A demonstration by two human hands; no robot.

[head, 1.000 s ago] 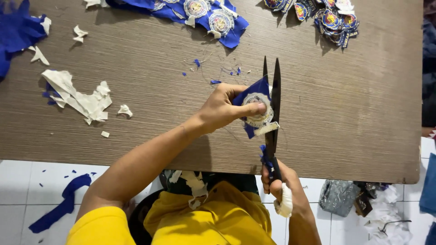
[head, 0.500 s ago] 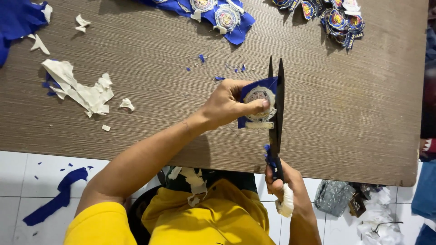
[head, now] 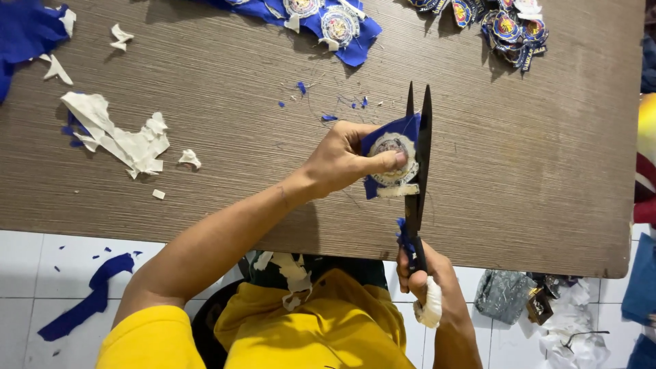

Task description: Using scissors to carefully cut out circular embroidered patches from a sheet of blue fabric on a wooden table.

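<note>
My left hand [head: 345, 158] pinches a piece of blue cloth with a round embroidered patch [head: 393, 157] over the brown wooden table [head: 260, 137]. My right hand [head: 429, 283] grips the handles of long black scissors [head: 418, 150], whose blades point away from me and lie almost together along the right edge of the patch. White padding wraps part of the scissor handle below my fingers.
White backing scraps [head: 116, 133] and small blue snippets [head: 301, 87] lie on the table. Blue cloth with round patches [head: 328, 20] lies at the far edge, and a heap of cut patches [head: 506, 27] at the far right. Blue offcuts [head: 89, 301] and bags [head: 506, 297] sit on the tiled floor.
The scissor blades have come a little closer together along the patch's right edge. My left hand has turned the patch slightly, and a white strip now shows beneath it.
</note>
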